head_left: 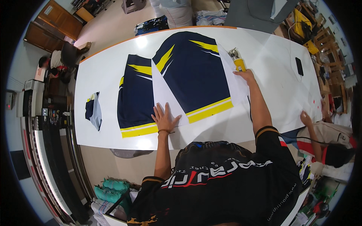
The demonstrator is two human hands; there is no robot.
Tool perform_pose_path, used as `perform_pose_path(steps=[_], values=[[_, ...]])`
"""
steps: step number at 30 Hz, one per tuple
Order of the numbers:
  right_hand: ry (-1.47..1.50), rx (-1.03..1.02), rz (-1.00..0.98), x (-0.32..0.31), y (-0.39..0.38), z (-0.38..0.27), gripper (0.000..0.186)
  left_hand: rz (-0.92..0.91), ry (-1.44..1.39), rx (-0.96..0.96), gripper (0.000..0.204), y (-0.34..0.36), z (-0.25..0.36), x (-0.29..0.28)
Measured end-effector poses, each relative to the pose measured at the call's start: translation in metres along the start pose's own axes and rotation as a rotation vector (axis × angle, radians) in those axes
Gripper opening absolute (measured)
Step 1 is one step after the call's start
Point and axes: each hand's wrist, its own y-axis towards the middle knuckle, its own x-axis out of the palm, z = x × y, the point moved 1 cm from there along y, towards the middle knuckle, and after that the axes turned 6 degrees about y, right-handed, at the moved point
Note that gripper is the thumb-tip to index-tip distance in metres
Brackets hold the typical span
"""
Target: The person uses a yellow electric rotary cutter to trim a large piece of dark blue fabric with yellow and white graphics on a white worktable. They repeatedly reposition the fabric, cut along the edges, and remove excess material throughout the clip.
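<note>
Navy fabric panels with yellow and white stripes and white margins lie flat on the white table point(105, 135). The larger panel point(198, 75) is in the middle, with a narrower panel point(136, 101) to its left. My left hand point(164, 118) rests with fingers spread on the white fabric strip between them, near their lower edges. In my right hand point(245, 76) is a yellow handheld electric cloth cutter point(239, 64), gripped at its rear. The cutter's metal head stands at the larger panel's white right margin; its exact contact with the cloth is too small to tell.
A crumpled navy and white scrap point(92, 111) lies on the table's left. A black phone point(299, 66) with a white cable lies far right. A co-worker's hand point(306, 118) rests at the right edge; a dark cord point(250, 109) hangs beside my right arm.
</note>
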Motion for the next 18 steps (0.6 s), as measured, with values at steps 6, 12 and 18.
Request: perform_pose_path(steps=[6, 12, 18], values=[[0.299, 0.163, -0.148, -0.02, 0.029, 0.009, 0.086, -0.044, 0.079, 0.002, 0.129, -0.004, -0.013, -0.017], [0.323, 0.128, -0.258, -0.025, -0.003, -0.02, 0.071, -0.02, 0.069, -0.051, 0.135, -0.012, -0.043, -0.018], [0.609, 0.144, -0.133, -0.071, 0.019, 0.027, 0.057, -0.009, 0.09, -0.029, 0.134, -0.009, -0.041, -0.017]])
